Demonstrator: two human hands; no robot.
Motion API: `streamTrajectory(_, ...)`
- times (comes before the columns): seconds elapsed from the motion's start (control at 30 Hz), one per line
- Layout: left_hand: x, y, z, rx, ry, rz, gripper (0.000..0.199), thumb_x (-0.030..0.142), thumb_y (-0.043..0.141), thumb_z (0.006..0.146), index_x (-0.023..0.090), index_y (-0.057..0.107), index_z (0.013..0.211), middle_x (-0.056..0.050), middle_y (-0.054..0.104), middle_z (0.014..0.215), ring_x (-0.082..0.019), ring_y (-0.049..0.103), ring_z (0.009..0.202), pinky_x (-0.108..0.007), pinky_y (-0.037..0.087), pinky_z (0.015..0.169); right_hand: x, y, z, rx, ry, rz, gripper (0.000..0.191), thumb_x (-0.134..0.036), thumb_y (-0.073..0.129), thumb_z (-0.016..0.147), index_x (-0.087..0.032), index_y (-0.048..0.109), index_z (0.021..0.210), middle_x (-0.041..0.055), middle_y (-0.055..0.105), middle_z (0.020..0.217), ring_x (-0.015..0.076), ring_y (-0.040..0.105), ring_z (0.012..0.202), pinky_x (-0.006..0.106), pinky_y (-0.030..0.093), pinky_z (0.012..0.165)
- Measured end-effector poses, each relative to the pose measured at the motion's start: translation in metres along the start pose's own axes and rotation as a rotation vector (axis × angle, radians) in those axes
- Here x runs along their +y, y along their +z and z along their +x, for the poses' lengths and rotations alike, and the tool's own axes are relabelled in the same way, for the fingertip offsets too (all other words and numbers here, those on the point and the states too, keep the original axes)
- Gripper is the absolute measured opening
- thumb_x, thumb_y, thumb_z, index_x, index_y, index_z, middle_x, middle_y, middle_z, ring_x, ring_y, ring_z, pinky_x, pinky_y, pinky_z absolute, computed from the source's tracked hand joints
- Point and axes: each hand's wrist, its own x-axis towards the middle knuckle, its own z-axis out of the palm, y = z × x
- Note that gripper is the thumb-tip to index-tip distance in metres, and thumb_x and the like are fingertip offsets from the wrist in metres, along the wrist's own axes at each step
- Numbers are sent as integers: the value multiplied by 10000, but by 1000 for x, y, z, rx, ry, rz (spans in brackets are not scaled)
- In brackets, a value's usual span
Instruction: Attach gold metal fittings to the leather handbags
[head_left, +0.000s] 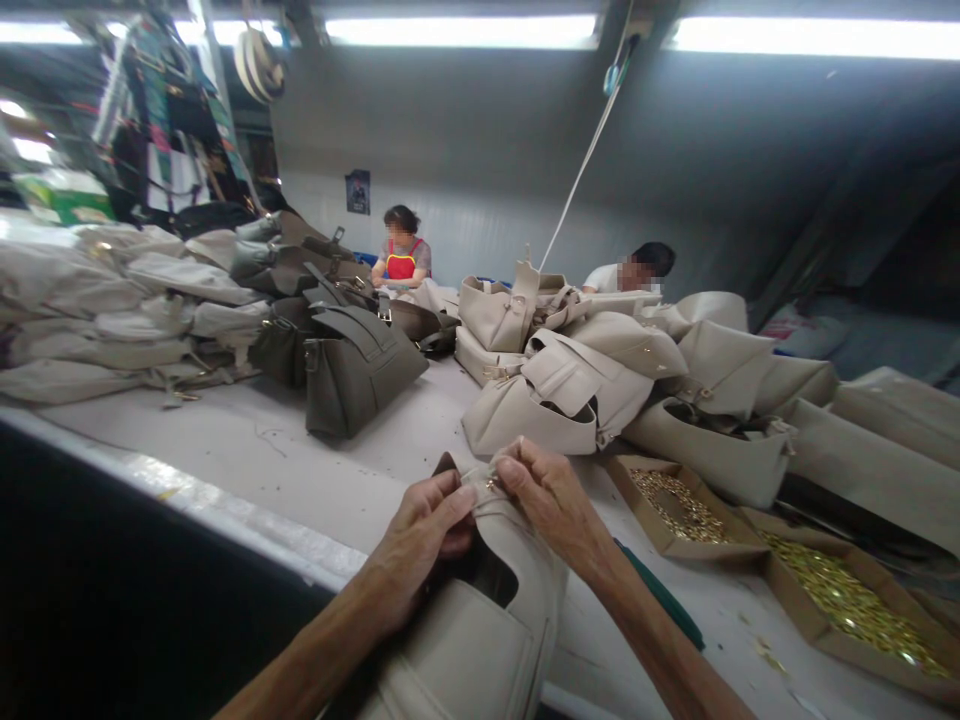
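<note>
A cream handbag (469, 640) lies at the front edge of the table, its dark opening towards my hands. With thumb and fingers closed, my left hand (431, 515) grips the bag's end beside a small gold metal fitting (491, 484). On the other side of that fitting, my right hand (544, 490) pinches the cream strap piece at the bag's end. Fingers cover part of the fitting, so how it sits in the leather is hidden. A dark flap tip shows just beyond my left fingers.
Cream handbags (555, 390) are heaped ahead and to the right; a dark grey handbag (360, 370) stands left of them. Cardboard trays hold small gold parts (675, 505) and gold pieces (855, 590). A green object (660, 595) lies by my right forearm. Two people sit beyond the table.
</note>
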Motion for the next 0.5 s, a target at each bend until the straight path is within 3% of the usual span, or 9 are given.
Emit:
streamTrajectory(0.17,1,-1,1,-11,9,7,261,359,604,822,111,600,903,41,377,646,-26,261,506,-145,174,443,5,-15,-1,-173,-81,144,168,-313,591,857,-158,610,920,2,574,810,124,528,745,238,406,685)
streamTrajectory(0.33,0,-1,0,-3,11,7,264,372,593,827,112,589,876,39,379,645,-30,263,506,-152,178,442,0,-15,2,-184,-147,39,184,-299,620,849,-152,606,739,-10,553,716,115,496,685,240,377,646)
streamTrajectory(0.5,-1,0,0,19,30,54,259,374,602,820,120,587,872,35,412,644,-32,308,509,-141,218,447,1,-11,4,-171,1,87,195,-316,659,801,-152,564,752,-31,528,670,103,460,620,225,352,567)
